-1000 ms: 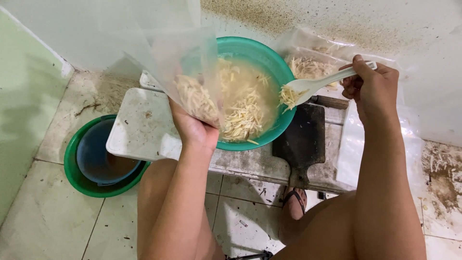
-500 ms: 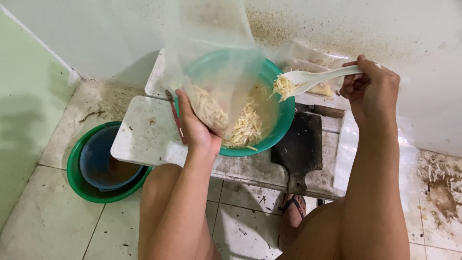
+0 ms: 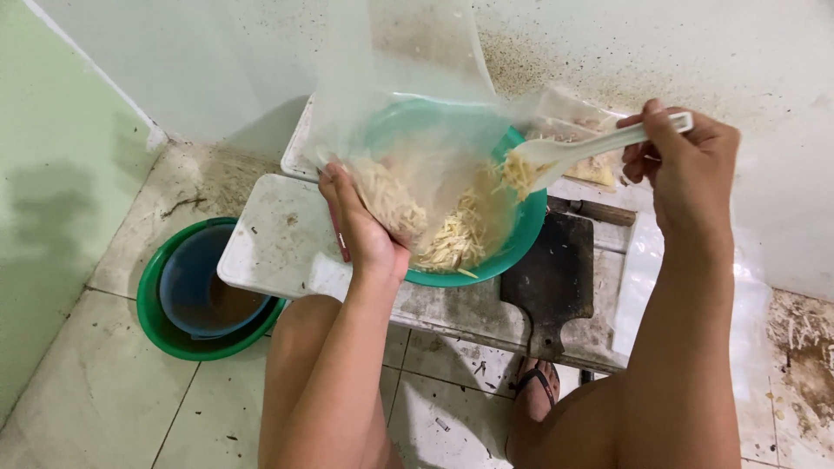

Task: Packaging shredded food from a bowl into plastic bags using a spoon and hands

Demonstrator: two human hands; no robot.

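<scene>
My left hand (image 3: 360, 226) grips a clear plastic bag (image 3: 408, 130), partly filled with pale shredded strips, held upright over a green bowl (image 3: 521, 239). More of the same shreds (image 3: 452, 243) lie in the bowl. My right hand (image 3: 686, 169) holds a white plastic spoon (image 3: 573, 152) by its handle. The spoon's head carries a heap of shreds and sits at the bag's right edge, above the bowl. The bowl rests on a low white board (image 3: 278, 243).
A dark wooden cutting board (image 3: 552, 282) lies right of the bowl. A blue bowl nested in a green basin (image 3: 174, 321) stands on the tiled floor at left. Another filled clear bag (image 3: 582, 130) lies behind the bowl. My knees and a sandal (image 3: 539, 386) are below.
The bag has been lifted and shifted right over the bowl. The loaded spoon has risen from the bowl to the bag's edge.
</scene>
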